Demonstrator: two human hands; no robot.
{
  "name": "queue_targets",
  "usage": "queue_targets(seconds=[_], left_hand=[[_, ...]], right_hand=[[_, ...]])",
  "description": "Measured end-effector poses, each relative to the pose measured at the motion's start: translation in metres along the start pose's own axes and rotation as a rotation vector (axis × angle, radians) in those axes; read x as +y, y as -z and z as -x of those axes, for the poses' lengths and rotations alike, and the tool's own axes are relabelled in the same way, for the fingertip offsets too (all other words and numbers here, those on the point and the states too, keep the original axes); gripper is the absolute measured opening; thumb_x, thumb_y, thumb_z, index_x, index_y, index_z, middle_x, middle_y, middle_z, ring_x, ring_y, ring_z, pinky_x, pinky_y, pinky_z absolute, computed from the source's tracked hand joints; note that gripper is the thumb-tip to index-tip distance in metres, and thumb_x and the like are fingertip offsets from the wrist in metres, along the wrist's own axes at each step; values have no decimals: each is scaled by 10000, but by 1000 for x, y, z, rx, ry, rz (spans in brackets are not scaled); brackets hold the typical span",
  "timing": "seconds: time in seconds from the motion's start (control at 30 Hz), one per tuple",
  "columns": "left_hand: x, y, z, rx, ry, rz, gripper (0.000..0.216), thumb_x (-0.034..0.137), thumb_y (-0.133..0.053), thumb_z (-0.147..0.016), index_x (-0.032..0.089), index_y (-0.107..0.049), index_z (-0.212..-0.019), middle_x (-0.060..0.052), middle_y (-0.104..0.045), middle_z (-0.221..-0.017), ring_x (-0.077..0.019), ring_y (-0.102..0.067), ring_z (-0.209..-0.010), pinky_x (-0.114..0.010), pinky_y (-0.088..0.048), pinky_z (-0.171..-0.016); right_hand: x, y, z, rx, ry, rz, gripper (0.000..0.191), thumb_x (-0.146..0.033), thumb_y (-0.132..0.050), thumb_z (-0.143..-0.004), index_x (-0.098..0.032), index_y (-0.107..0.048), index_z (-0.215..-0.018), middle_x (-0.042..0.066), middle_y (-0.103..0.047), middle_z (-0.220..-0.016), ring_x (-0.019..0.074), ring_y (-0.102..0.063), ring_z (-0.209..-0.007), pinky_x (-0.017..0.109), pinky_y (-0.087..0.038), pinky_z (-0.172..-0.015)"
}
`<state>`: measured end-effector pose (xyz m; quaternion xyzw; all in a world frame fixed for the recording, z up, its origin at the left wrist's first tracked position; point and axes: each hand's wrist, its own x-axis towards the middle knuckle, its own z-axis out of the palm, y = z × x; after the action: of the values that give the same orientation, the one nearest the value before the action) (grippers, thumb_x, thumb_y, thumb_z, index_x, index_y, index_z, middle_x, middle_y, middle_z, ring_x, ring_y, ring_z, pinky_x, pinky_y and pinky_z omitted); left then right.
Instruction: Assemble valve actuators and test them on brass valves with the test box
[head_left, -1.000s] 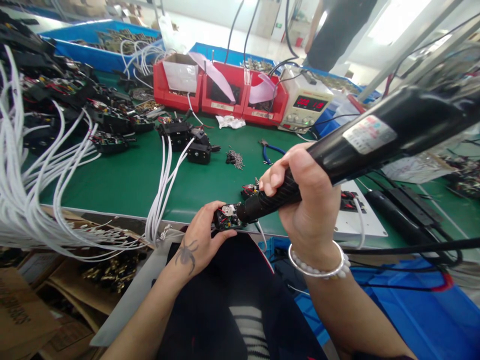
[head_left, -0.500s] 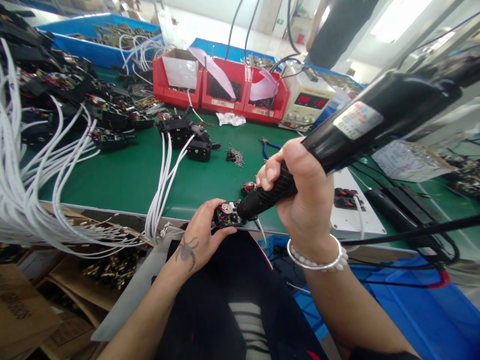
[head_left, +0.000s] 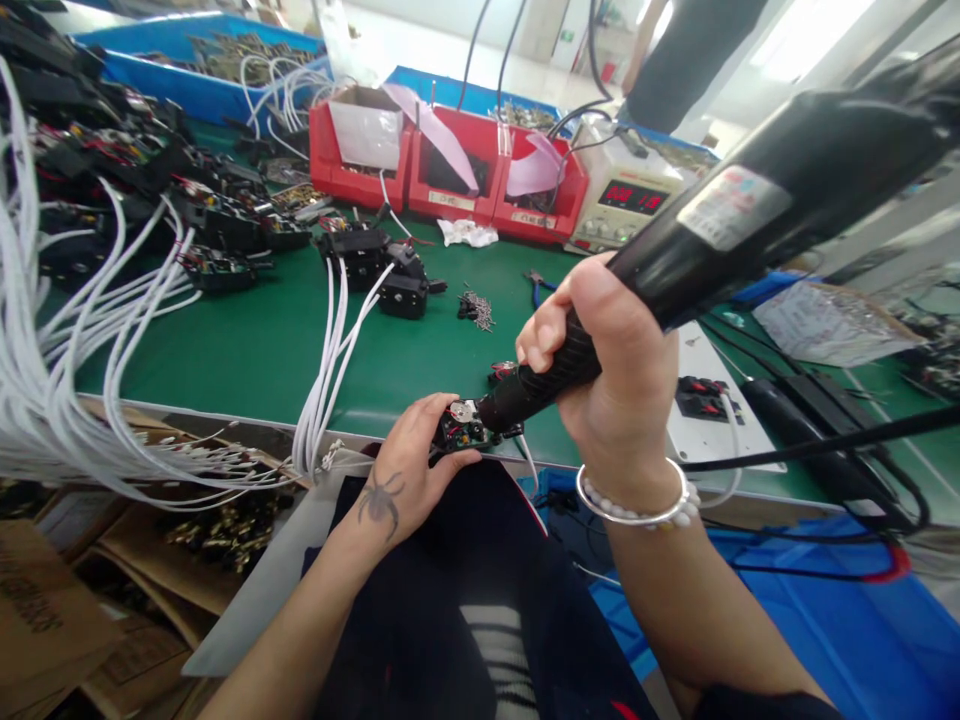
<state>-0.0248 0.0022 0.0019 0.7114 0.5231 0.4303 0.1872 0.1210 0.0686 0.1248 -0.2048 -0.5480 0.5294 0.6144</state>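
Note:
My left hand [head_left: 411, 462] grips a small black electronic assembly [head_left: 459, 432] between thumb and fingers at the table's front edge. Wires and a round silvery part show on its open face. My right hand [head_left: 607, 350] is wrapped round a thick black electric screwdriver [head_left: 675, 240], which slants down to the left. The tool's nose meets the assembly; its very tip is hidden. A white cable hangs below the assembly on the right. Just behind the nose lies another small part with red wires [head_left: 501, 372].
On the green table [head_left: 247, 350] lie a pile of screws [head_left: 477, 310], blue-handled pliers [head_left: 535, 286] and black assemblies [head_left: 405, 285] with white cables. Red bins [head_left: 457, 185] and a power supply [head_left: 626, 200] stand behind. A white board [head_left: 720, 400] lies at right. A person stands beyond.
The view has shifted slightly. My right hand and the electric screwdriver tilt a little differently, with the nose still on the assembly. My left hand keeps its hold.

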Motion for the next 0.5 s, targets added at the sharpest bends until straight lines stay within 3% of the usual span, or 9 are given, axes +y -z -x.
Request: queue_targets(seconds=[0.23,0.5], left_hand=[[-1,-2,1,19,-11,-2,513,307,-754,-893,121,-541,-1321,-164,-672,-1250,-271,-646,-1186,-411,-530,-1060],[0,-4,2,37,-24,-1,500,329,-738,-905,113,-546,-1314,-177,-668,-1262,-283,-641,-1198,-416,-523,-1071]], right_hand=[[-2,-3,-3,-6,-82,136,508,-579,-812,-841,-209,-480,-734,-59,-472,-608,85,-478,-511,241,-437,-548],[1,-7,4,-8,-55,64,387,-412,-801,-903,-187,-528,-746,-42,-513,-623,96,-487,-525,246,-390,-560]])
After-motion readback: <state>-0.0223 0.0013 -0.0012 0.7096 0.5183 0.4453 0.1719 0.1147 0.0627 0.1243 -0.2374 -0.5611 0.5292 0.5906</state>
